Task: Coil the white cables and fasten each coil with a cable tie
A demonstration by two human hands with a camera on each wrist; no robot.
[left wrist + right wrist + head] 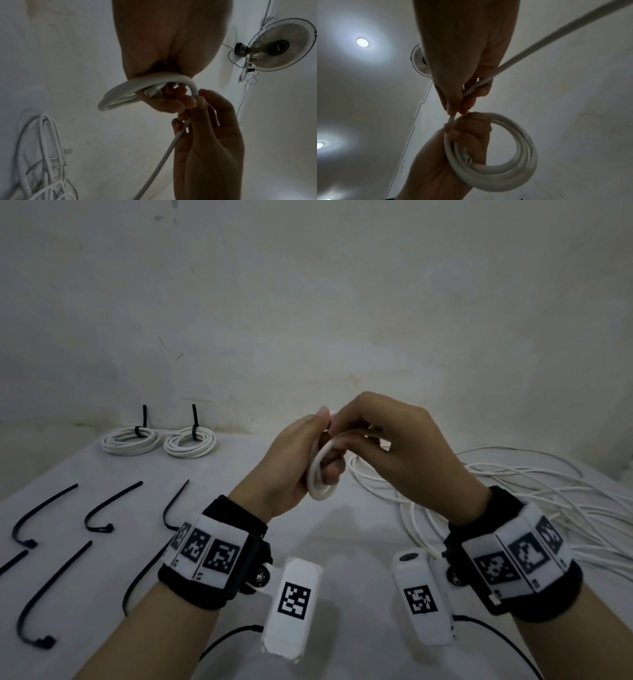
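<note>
Above the table's middle, my left hand [301,453] grips a small coil of white cable [320,474], its loops hanging below the fingers. The same coil [501,159] shows a cut end tucked inside in the right wrist view. My right hand [387,440] pinches the free run of that cable [522,54] right beside the left fingers. The cable [159,162] trails down from the right hand toward the loose pile. Two tied coils [132,440] [190,441] lie at the table's far left, each with a black tie.
A loose tangle of white cables [534,498] covers the right side of the grey table [342,542]. Several black cable ties [113,508] lie spread over the left front. A wall stands close behind; a fan [281,44] hangs on it.
</note>
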